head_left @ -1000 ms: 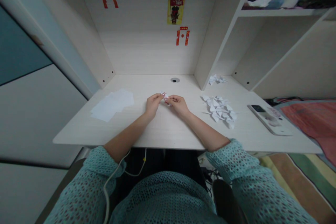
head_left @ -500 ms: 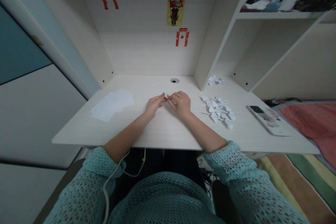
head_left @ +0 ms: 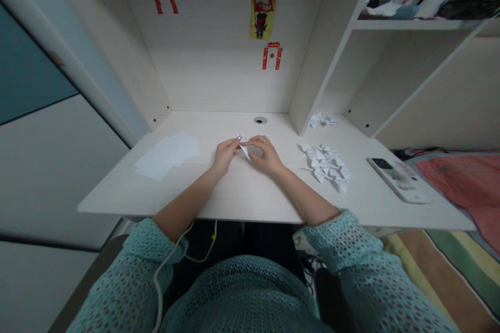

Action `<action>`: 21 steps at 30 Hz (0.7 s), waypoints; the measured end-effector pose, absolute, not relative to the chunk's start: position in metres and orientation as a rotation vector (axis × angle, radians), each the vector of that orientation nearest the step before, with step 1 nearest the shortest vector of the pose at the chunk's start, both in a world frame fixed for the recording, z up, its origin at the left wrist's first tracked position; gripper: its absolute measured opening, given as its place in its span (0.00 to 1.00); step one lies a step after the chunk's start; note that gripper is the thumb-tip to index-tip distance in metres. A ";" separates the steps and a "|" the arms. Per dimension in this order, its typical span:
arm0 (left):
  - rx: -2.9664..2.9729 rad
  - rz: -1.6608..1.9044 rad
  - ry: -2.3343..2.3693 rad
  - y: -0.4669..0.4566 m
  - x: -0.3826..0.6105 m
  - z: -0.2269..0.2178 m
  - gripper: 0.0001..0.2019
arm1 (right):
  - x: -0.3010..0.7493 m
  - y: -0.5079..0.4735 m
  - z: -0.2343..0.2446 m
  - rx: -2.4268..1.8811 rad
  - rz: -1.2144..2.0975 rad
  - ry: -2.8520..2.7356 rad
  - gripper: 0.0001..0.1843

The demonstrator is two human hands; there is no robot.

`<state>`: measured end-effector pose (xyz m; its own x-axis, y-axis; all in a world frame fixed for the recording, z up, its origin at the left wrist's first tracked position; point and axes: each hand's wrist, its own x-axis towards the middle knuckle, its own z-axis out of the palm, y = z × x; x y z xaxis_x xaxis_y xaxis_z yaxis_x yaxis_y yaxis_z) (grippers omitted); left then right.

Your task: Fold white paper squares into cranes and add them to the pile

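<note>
Centrally held: a small white folded paper piece (head_left: 245,152), between both hands over the pale wood-grain desk (head_left: 238,197).
The left hand (head_left: 224,156) pinches the upper end between thumb and fingers, probably to steady it; the right hand (head_left: 267,154) is spread, thumb and forefinger apart, forefinger reaching the paper, which appears to leave the pointed lower end exposed; whether the right thumb touches it cannot be told; an overlapping layer of flat white paper sheets (head_left: 167,156) lies left of the hands, a heap of angular white folded paper pieces (head_left: 326,162) right, likely to keep flat and folded stock apart, each within reach; a smaller white folded-paper cluster (head_left: 322,120) lies behind the heap.
</note>
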<state>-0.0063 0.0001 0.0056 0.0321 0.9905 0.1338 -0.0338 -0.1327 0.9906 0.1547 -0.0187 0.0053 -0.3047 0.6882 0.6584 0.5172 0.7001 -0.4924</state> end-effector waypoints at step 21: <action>1.456 1.256 1.044 -0.009 0.002 0.010 0.17 | 0.151 -0.013 -0.003 -0.927 0.603 -1.604 0.07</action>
<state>0.0015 -0.0093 0.0102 0.1202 0.9694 0.2139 0.0333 -0.2193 0.9751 0.1509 -0.0133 -0.0026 -0.0586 0.8237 0.5640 0.2483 0.5592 -0.7909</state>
